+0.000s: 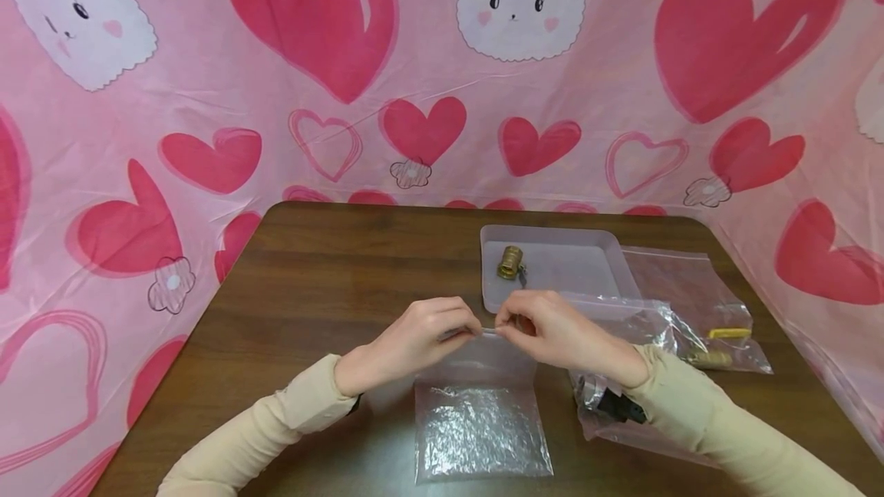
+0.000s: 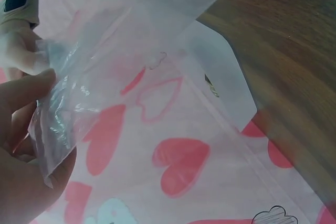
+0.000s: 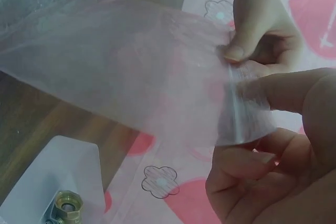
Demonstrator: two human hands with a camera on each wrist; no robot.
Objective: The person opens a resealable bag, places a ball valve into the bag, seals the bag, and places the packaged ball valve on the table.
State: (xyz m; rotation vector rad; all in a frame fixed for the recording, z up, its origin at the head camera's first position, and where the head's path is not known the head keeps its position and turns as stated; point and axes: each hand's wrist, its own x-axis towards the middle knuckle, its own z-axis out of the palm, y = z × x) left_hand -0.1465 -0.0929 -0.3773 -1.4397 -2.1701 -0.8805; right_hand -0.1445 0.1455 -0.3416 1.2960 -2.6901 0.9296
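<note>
A clear zip-lock plastic bag [image 1: 483,432] hangs toward me, its lower part over the table's near middle. My left hand [image 1: 421,336] pinches the left part of its top edge between thumb and fingers. Close beside it, my right hand [image 1: 555,332] pinches the same edge farther right. The right wrist view shows the zip strip [image 3: 237,106] running between both hands. No separate item can be made out inside the bag [image 2: 68,93]. Beyond the hands, a brass threaded fitting [image 1: 510,261] with a small dark part beside it lies in a shallow translucent tray [image 1: 587,263].
Right of my hands lie more clear bags. One bag [image 1: 680,282] has a yellow strip [image 1: 729,334] and a brass piece [image 1: 710,360] in or under it. A nearer bag holds a black object [image 1: 620,406], partly behind my right forearm. The wooden table [image 1: 331,259] meets a pink heart-print cloth.
</note>
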